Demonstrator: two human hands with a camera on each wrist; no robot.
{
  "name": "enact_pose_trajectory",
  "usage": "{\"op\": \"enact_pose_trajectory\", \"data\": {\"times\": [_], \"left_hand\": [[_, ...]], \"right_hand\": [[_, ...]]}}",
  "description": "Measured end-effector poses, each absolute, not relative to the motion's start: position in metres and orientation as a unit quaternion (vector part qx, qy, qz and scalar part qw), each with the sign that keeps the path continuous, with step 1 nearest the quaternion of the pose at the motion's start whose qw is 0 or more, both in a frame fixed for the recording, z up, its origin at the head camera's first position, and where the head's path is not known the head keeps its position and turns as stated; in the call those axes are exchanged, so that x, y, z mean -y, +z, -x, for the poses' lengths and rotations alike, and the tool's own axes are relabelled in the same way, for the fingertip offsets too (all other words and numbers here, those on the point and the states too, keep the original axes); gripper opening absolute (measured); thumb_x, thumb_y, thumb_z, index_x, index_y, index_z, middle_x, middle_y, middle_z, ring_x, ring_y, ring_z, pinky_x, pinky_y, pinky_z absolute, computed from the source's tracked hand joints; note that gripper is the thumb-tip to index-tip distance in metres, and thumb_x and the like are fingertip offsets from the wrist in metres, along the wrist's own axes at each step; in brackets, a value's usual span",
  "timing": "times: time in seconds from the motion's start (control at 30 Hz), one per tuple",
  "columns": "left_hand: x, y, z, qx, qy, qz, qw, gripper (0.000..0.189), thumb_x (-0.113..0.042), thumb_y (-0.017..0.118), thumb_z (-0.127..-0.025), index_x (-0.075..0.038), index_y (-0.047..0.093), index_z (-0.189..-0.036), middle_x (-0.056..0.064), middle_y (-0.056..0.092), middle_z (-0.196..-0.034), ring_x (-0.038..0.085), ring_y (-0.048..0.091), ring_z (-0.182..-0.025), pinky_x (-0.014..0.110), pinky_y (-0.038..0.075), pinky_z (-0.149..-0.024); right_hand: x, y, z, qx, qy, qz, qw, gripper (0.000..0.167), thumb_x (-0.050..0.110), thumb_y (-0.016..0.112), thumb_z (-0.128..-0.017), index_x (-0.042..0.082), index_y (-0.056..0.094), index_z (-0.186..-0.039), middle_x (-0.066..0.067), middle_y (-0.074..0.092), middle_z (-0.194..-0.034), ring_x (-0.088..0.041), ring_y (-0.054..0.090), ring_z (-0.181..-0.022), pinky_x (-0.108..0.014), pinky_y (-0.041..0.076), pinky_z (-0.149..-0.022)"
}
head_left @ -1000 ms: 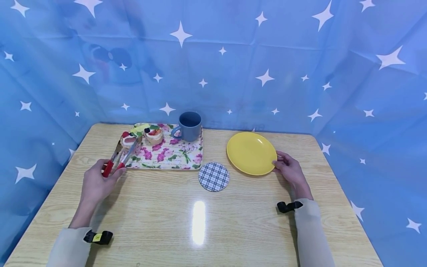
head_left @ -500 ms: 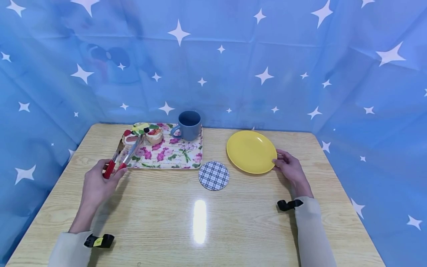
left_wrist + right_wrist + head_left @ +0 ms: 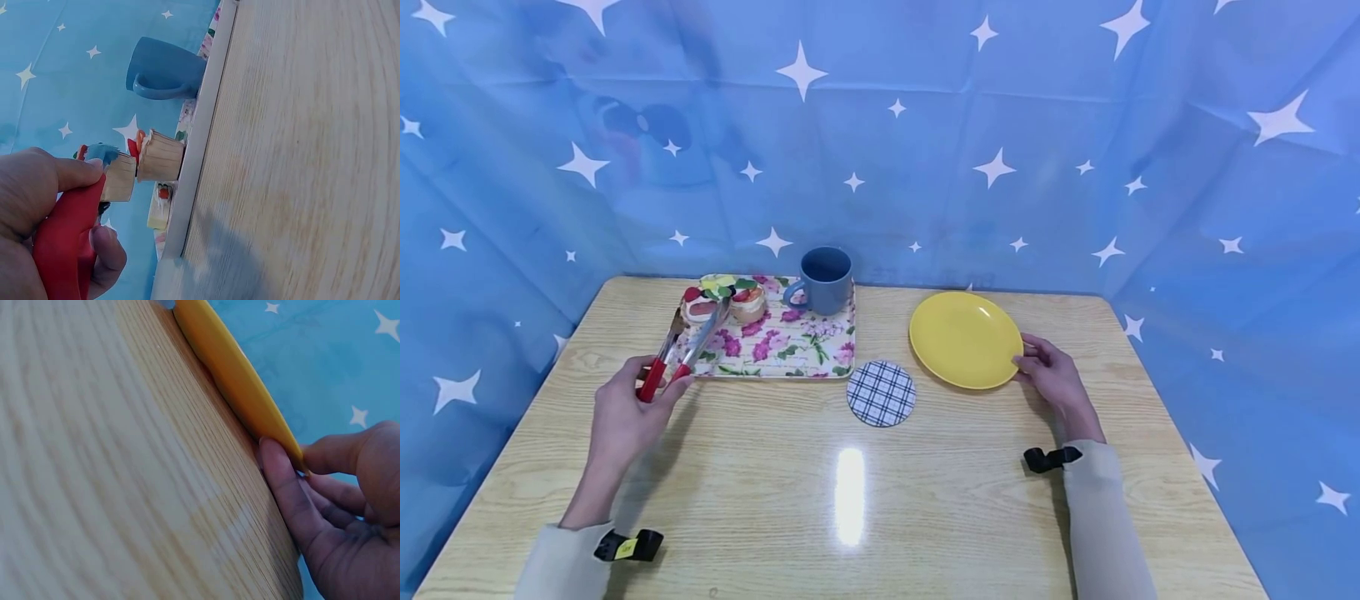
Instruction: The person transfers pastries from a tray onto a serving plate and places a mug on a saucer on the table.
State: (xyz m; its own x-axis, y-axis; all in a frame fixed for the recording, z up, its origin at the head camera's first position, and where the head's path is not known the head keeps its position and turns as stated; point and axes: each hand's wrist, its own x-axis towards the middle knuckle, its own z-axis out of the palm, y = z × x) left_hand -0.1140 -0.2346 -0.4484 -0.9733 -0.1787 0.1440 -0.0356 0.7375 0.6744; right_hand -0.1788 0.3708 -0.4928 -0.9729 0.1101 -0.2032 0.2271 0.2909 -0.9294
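Observation:
My left hand [image 3: 628, 417] grips red-handled tongs [image 3: 69, 244] at the tray's left end. Between the tong tips is a fruit-topped cupcake [image 3: 700, 309], which looks raised above the tray in the left wrist view. A second cupcake [image 3: 159, 159] stands on the floral tray [image 3: 790, 346] just to its right. Behind them lies a pale yellow piece of cake [image 3: 159, 215], partly hidden. My right hand [image 3: 1056, 387] pinches the right rim of a yellow plate [image 3: 966, 342], thumb above and fingers below; that edge sits slightly off the table in the right wrist view.
A blue-grey mug [image 3: 826, 283] stands at the tray's back right corner. A round checked coaster [image 3: 881, 394] lies between tray and plate. The wooden table [image 3: 760, 483] ends at a blue star-patterned curtain [image 3: 895, 200] behind and at the sides.
My left hand has moved slightly to the right, and the cupcake in the tongs has shifted right, closer to the second cupcake. The right hand stays at the plate's rim.

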Motion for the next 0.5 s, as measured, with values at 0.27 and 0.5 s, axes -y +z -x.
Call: {"op": "enact_pose_trajectory", "data": {"times": [0.27, 0.5], "left_hand": [[0.227, -0.444, 0.113, 0.927, -0.359, -0.051, 0.095, 0.066, -0.043, 0.07, -0.096, 0.002, 0.052, -0.141, 0.029, 0.063, -0.116, 0.026, 0.057, -0.073, 0.024, 0.045, -0.053], [0.219, -0.443, 0.111, 0.928, -0.357, -0.047, 0.092, 0.067, -0.043, 0.071, -0.095, 0.002, 0.052, -0.142, 0.028, 0.063, -0.117, 0.029, 0.058, -0.079, 0.023, 0.045, -0.055]], "right_hand": [[-0.37, -0.491, 0.177, -0.803, -0.584, -0.103, 0.05, 0.06, 0.012, 0.058, -0.105, 0.008, 0.034, -0.159, -0.012, 0.051, -0.133, 0.002, 0.064, -0.098, -0.025, 0.059, -0.088], [-0.37, -0.491, 0.178, -0.805, -0.582, -0.104, 0.05, 0.06, 0.013, 0.058, -0.104, 0.009, 0.035, -0.159, -0.013, 0.051, -0.133, 0.001, 0.064, -0.098, -0.025, 0.059, -0.087]]}}
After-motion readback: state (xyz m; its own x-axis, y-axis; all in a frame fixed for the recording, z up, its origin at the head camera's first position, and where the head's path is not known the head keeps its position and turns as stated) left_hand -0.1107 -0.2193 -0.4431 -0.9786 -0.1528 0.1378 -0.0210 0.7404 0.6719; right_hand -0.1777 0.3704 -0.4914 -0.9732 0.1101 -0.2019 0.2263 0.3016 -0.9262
